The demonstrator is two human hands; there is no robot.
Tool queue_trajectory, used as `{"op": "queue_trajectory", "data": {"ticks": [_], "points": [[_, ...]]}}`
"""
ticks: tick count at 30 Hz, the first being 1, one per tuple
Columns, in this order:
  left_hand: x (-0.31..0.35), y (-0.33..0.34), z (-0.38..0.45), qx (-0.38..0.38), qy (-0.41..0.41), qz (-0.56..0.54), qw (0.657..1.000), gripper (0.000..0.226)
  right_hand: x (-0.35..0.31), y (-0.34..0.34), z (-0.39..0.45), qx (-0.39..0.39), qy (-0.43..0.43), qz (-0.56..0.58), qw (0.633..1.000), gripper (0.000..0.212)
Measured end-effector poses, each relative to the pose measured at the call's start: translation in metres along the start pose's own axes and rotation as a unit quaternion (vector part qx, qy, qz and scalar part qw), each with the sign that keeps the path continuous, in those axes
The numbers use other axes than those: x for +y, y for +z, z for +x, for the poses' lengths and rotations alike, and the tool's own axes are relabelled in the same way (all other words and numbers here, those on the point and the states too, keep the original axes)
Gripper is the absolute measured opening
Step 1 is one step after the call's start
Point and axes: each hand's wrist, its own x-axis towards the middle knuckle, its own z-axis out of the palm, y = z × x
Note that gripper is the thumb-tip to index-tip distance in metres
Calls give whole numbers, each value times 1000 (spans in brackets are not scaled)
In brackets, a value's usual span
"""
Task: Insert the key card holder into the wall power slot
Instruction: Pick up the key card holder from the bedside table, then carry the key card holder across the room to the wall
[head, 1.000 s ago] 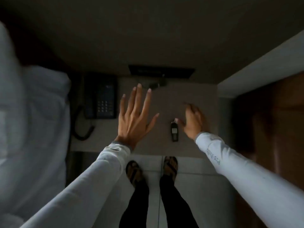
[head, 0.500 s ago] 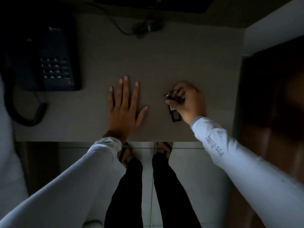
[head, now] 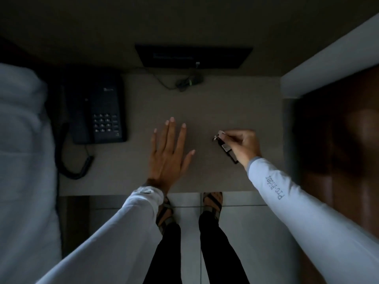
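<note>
A dim room, seen from above by a camera on the person's head. Nearest, two legs in dark trousers and sandalled feet stand on a pale tiled floor (head: 252,232) at the front edge of a grey desk (head: 205,103).

On the desk, the left hand (head: 168,158) lies palm down with fingers spread wide, holding nothing. To its right and apart from it, the right hand (head: 244,145) is curled closed, thumb and fingertips pinching the top end of the key card holder (head: 226,149). The holder is a small dark oblong tag with a pale label, hanging at a slant from the pinch; a metal ring (head: 215,137) shows at its upper end. Whether its lower end touches the desk cannot be told.

It looks light, rigid and narrow, likely smooth plastic, so it may swing from the ring or twist in a loose pinch. A firmer hold on the flat sides of the body, leaving the free end clear, would probably steer it better.

Further back on the left sits a dark push-button telephone (head: 96,111) with a coiled cord (head: 75,169); white bedding (head: 22,160) lies beyond it. At the rear, a thin cable (head: 184,83) runs to a dark wall panel (head: 192,56), possibly the power slot, though too dark to confirm.
</note>
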Motion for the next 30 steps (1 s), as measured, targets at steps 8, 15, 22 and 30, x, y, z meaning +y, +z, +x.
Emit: {"op": "queue_trajectory", "data": {"ticks": [8, 15, 22, 30], "points": [[21, -157, 42, 112, 64, 17, 992, 70, -127, -70, -57, 56, -56, 75, 994, 13], [69, -340, 82, 226, 150, 31, 962, 70, -281, -173, -150, 138, -156, 131, 969, 30], [155, -540, 117, 355, 245, 31, 902, 70, -403, -310, -282, 224, -283, 112, 926, 24], [318, -679, 99, 462, 344, 3, 818, 70, -432, -453, -440, 360, -353, 106, 857, 19]]}}
